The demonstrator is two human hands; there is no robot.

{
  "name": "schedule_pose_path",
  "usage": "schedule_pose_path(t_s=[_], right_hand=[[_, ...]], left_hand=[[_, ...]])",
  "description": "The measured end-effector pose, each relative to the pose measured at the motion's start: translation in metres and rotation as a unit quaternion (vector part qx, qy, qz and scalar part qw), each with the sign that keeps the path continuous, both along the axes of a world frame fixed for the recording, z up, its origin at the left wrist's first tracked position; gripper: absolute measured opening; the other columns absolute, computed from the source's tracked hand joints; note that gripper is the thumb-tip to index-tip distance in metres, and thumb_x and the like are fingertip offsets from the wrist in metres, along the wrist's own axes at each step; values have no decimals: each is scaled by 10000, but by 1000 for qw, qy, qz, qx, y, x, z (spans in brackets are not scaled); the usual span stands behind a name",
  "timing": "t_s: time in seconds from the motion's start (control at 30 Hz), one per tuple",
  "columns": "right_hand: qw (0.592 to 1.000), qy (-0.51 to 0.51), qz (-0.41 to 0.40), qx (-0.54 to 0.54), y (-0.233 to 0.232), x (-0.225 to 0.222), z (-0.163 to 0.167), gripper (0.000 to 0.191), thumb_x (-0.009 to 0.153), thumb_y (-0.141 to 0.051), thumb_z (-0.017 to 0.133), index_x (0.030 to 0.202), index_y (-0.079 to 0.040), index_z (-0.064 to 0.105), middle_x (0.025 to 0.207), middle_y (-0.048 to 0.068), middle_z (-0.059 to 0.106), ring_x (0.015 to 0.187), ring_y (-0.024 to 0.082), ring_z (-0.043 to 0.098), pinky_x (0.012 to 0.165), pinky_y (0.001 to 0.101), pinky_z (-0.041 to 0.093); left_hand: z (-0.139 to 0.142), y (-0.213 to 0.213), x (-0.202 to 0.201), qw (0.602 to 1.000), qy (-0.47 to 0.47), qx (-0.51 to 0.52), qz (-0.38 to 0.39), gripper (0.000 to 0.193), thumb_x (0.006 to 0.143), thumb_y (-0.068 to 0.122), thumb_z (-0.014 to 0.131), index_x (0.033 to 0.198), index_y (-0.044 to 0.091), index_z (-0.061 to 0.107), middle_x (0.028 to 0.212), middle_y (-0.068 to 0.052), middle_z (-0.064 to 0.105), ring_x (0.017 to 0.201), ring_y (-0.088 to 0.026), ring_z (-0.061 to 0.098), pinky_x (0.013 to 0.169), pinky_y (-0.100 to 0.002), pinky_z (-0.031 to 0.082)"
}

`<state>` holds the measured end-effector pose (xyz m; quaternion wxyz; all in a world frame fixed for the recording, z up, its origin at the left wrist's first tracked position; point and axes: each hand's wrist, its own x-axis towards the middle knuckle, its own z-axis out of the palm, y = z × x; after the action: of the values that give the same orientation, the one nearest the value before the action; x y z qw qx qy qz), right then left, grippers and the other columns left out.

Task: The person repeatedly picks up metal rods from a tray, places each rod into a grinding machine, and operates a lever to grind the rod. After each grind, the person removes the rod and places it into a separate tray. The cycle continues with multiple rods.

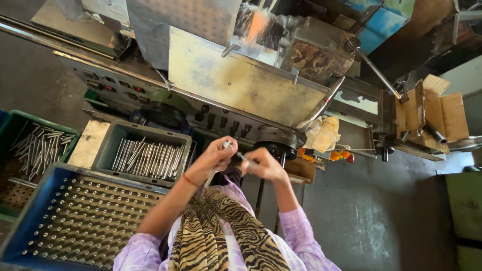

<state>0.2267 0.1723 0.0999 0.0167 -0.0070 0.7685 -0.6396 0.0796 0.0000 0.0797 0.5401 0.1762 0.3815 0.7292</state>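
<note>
My left hand (217, 156) grips a thin metal rod (227, 145) whose shiny end sticks up past the fingers. My right hand (264, 164) holds a second small metal rod (241, 156), its tip pointing toward the left hand. Both hands are close together in front of a large worn metal machine (241, 80). A thin red band circles my left wrist. My sleeves are lilac, and a tiger-striped scarf (226, 231) hangs below the hands.
A grey crate (108, 145) of several metal rods sits left of the hands. A blue perforated crate (30, 221) stands at lower left, a green crate (12, 125) with rods at far left. Cardboard (442, 115) lies at right, a yellowish cloth (321, 133) beside the machine.
</note>
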Motion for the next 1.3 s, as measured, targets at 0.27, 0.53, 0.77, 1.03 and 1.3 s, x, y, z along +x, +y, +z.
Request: schedule_pose_path(t_s=[0.27,0.53,0.77,1.03,1.3], right_hand=[[994,97,13,-45,30,13,8,337,828,-177,844,723,11,585,640,9,518,583,108,422,532,317,301],[959,120,-25,-256,20,1,-64,351,867,-158,801,652,-39,549,588,12,553,489,117,429,463,327,290],[975,139,-8,-172,26,1,-47,274,876,-122,795,719,-8,602,657,16,577,553,128,452,498,317,307],[911,152,-193,331,35,-36,-7,290,923,-241,778,756,-42,648,612,105,583,506,210,514,488,357,447],[837,79,-357,407,204,-22,22,274,926,-264,780,809,-31,699,615,119,616,491,207,538,500,354,460]], left_hand=[[22,8,32,996,26,38,82,136,951,49,693,980,104,572,640,92,440,467,7,330,394,-216,208],[14,12,23,993,58,-33,102,153,930,102,756,950,94,605,664,97,478,493,6,372,408,-215,224],[9,15,20,989,101,-4,110,118,957,120,715,973,107,599,690,99,509,502,19,362,422,-205,225],[-76,43,-68,994,4,-110,11,194,996,272,745,1022,134,611,644,86,441,462,-13,362,393,-211,235],[-81,117,-159,672,704,-229,23,372,894,382,750,1044,83,586,796,-175,708,756,-399,681,632,-499,516]])
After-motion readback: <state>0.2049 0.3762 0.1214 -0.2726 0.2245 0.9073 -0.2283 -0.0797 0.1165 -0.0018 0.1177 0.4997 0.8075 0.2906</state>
